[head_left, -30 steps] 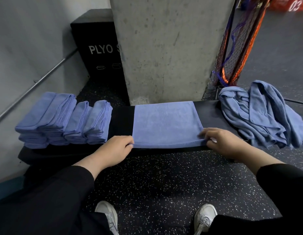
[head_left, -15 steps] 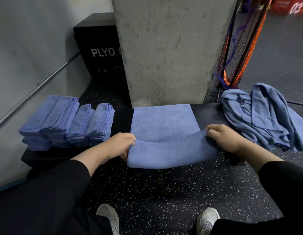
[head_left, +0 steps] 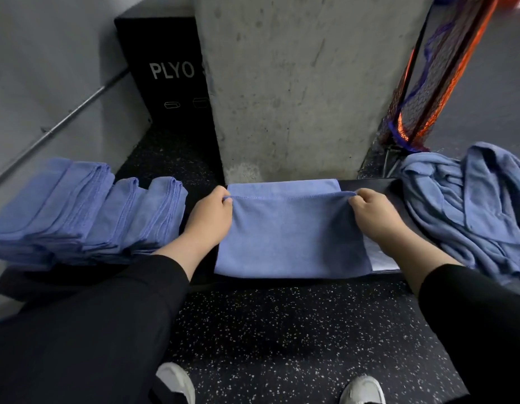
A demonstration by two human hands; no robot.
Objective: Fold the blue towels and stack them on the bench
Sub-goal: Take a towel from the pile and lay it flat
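The towel (head_left: pixel 290 237) lies flat on the worktop (head_left: pixel 378 186), dead centre in front of the person, its long axis running left to right. The left hand (head_left: pixel 210 215) pinches the left corner of the raised hem, thumb and fingers curled round the cloth; the right hand (head_left: pixel 372 214) pinches the right corner the same way. The hem is stretched taut between them and sits just short of the towel's far edge, where a strip of the lower layer shows beyond it. The fold line lies at the near edge of the worktop, toward the person.

What the coming move turns on, as I judge it: the far edge lies straight ahead of both hands, away from the body, and close. Both hands look equally near, so they should travel forward together to lay hem on edge. On the right a paler sliver of the lower layer pokes out past the upper one, so the right corner may need a nudge outward to square things.

The stack (head_left: pixel 87 217) of folded towels sits on the worktop to the left, apart from the left hand but nearer to it than to the right. The pile (head_left: pixel 471 211) of unfolded towels lies to the right, just beside the right forearm.
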